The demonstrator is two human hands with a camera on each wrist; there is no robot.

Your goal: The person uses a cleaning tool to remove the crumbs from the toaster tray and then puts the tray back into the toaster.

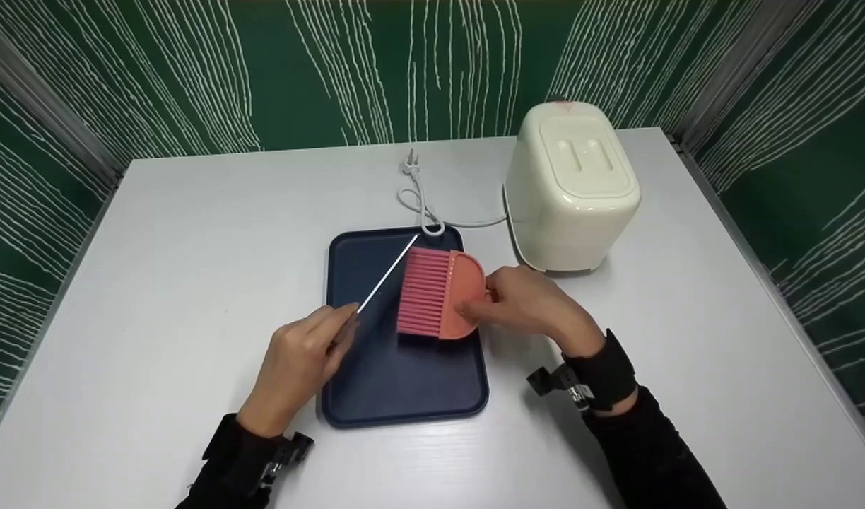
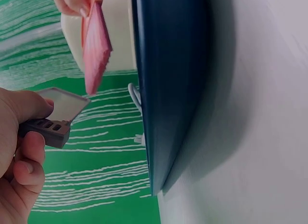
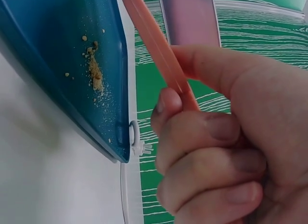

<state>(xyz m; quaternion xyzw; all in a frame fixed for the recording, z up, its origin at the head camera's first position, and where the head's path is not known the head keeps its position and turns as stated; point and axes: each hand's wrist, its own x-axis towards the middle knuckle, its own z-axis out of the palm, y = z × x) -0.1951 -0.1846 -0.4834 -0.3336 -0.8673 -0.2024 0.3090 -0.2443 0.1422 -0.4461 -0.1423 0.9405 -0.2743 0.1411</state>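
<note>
My left hand [image 1: 302,353] pinches the grey slotted handle [image 2: 48,132] of a thin, flat metal crumb tray [image 2: 65,106]. In the head view that crumb tray [image 1: 386,276] shows edge-on as a pale line, tilted up to the right. The right hand [image 1: 528,304] grips an orange half-moon brush [image 1: 464,290] by its rounded back, its pink bristles pointing left. Both items are held above a dark blue tray [image 1: 404,396], apart from each other. Brown crumbs [image 3: 95,74] lie on the blue tray in the right wrist view; the head view does not show them.
A cream toaster [image 1: 574,212] stands behind the right hand at the back right. Its white cord [image 1: 475,224] loops by the blue tray's far edge, and the plug [image 1: 410,167] lies beyond. Green walls with white streaks [image 1: 333,71] border the white table [image 1: 192,247].
</note>
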